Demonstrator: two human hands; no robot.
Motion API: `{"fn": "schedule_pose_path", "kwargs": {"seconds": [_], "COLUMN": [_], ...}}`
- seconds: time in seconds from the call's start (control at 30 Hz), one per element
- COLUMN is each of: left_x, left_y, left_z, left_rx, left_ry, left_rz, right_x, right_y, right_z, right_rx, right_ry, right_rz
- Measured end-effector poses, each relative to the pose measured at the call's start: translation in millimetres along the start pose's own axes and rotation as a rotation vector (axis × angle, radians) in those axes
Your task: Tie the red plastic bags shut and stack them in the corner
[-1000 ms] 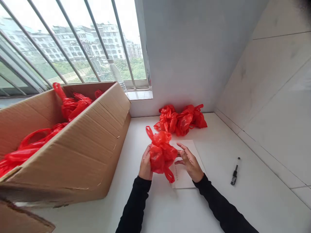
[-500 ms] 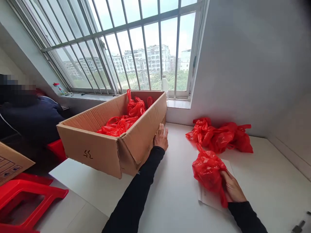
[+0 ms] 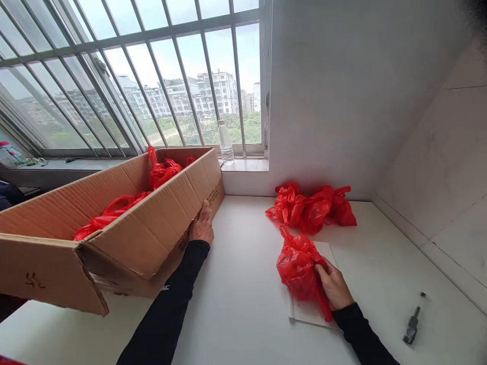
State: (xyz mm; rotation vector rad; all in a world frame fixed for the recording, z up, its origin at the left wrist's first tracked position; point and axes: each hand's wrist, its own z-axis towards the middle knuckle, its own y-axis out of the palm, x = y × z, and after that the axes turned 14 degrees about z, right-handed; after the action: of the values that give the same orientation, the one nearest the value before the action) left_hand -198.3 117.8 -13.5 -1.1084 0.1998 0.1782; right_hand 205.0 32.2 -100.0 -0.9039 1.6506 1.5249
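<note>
Left hand moved against box, apparently, right hand holding bag

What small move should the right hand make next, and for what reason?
Probably the right hand should bring its red bag to the pile of red bags by the wall: it has a grip on the bag, the pile lies just beyond, and the left hand is at the cardboard box.

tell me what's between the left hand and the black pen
The head view shows white tabletop, then a red bag in the right hand, partly covering paper.
</note>
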Motion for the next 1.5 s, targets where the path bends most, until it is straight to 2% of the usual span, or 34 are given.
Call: {"fn": "schedule_pose_path", "kwargs": {"seconds": [0.1,0.2,0.27,0.3,0.37,0.43,0.5,0.57,0.6,0.67,0.73,0.8,0.9,0.97,1.03,1.1,1.13,1.3,1.4,1.5], "left_x": [-14.3,-22.3,-14.3,-4.0,31.0,81.3,136.2,182.4,198.9,216.2,215.2,204.2,187.4,182.2,181.6,183.9,185.8,197.4,202.6,205.0], "left_y": [-4.3,-18.1,-29.4,-34.2,-40.2,-40.8,-38.7,-38.2,-39.5,-44.9,-51.0,-54.0,-49.8,-44.6,-41.8,-43.0,-44.9,-54.7,-52.1,-45.2], "left_z": [1.7,4.3,4.8,3.3,-5.6,-22.6,-43.1,-60.6,-66.8,-73.8,-75.5,-73.8,-68.7,-66.1,-65.7,-67.1,-68.1,-72.3,-73.1,-74.2], "left_rx": [-0.004,-0.008,0.000,0.006,0.009,-0.038,-0.182,-0.318,-0.366,-0.445,-0.503,-0.509,-0.452,-0.436,-0.437,-0.467,-0.493,-0.641,-0.623,-0.583], "left_ry": [-0.025,-0.081,-0.147,-0.191,-0.293,-0.377,-0.386,-0.400,-0.409,-0.425,-0.445,-0.500,-0.616,-0.660,-0.676,-0.660,-0.638,-0.437,-0.324,-0.330], "left_rz": [-0.071,-0.199,-0.314,-0.382,-0.545,-0.764,-1.040,-1.308,-1.425,-1.621,-1.783,-1.935,-2.092,-2.134,-2.166,-2.187,-2.192,-2.180,-2.114,-2.063], "right_x": [-5.3,-15.3,-21.1,-23.0,-25.0,-25.7,-27.3,-30.7,-32.6,-35.4,-34.6,-29.5,-16.8,-9.3,-5.8,-7.0,-9.0,-21.9,-25.5,-26.5], "right_y": [-8.1,-23.7,-35.2,-39.7,-42.8,-36.0,-19.4,4.2,17.4,43.5,65.4,79.0,79.5,68.8,55.1,43.9,40.2,37.4,37.4,36.1], "right_z": [1.5,6.7,11.3,13.4,17.0,19.8,21.9,22.9,22.8,20.8,16.2,10.2,3.5,3.5,7.3,12.6,14.8,16.3,13.8,11.9], "right_rx": [-0.021,0.023,0.069,0.085,0.090,0.068,0.032,-0.003,-0.017,-0.042,-0.080,-0.163,-0.262,-0.191,-0.044,0.056,0.066,-0.108,-0.168,-0.177], "right_ry": [-0.055,-0.104,-0.127,-0.132,-0.128,-0.125,-0.125,-0.131,-0.138,-0.156,-0.174,-0.131,0.028,0.095,0.106,0.100,0.087,-0.013,-0.083,-0.108], "right_rz": [-0.134,-0.198,-0.193,-0.176,-0.131,-0.085,-0.039,0.010,0.033,0.080,0.115,0.103,0.082,0.117,0.145,0.136,0.125,0.062,0.001,-0.050]}}
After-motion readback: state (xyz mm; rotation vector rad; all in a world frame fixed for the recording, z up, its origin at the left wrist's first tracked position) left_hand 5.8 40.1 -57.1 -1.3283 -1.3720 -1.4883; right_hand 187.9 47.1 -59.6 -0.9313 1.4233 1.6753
